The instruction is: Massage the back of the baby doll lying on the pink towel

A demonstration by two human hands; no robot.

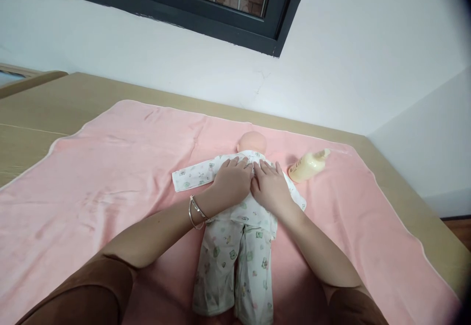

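Note:
A baby doll (252,142) lies on a pink blanket (128,168), its bald head toward the wall and no face showing. It wears a white printed top (195,175) and matching printed trousers (221,261). My left hand (235,180) rests flat on the upper part of the top, fingers stretched toward the head. Beside it my right hand (270,185) lies on the top too, fingers spread, the two hands almost touching. One sleeve sticks out to the left; the other side is partly covered by my right hand and arm.
Right of the doll a cream pump bottle (308,165) stands tilted in view on the blanket. The blanket covers a wooden table (401,187) set against a white wall (331,69). A dark-framed window (235,30) is above.

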